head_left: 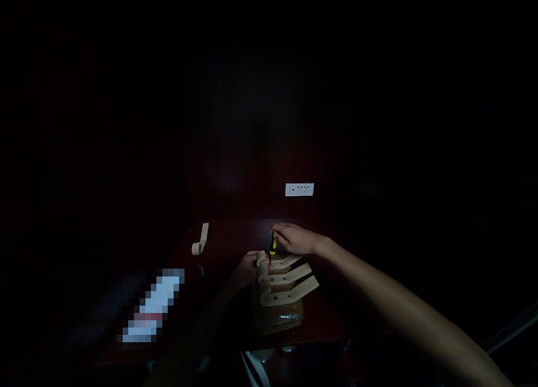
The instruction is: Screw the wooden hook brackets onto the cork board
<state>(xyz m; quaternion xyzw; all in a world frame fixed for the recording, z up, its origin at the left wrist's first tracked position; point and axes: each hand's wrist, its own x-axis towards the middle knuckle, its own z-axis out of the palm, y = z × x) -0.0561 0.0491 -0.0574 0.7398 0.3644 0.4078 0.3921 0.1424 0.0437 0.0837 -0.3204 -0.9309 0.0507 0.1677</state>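
My right hand [294,238] is closed around the handle of a yellow and black screwdriver [273,244], held upright with its tip down at the farthest of three curved wooden hooks. My left hand [247,269] grips the curled end of that far wooden hook [279,263], its fingers partly hidden behind it. The middle wooden hook [290,276] and the near wooden hook [290,295] lie beside it in a row, each showing two dark screw holes. All three rest across a brown wooden or taped block [277,317] with a shiny near end.
A loose wooden hook [202,241] lies at the table's far left, with small screws [202,270] near it. A blurred-out pale strip [155,303] is on the left. A white socket panel [299,189] is on the wall behind the dark red table [235,230].
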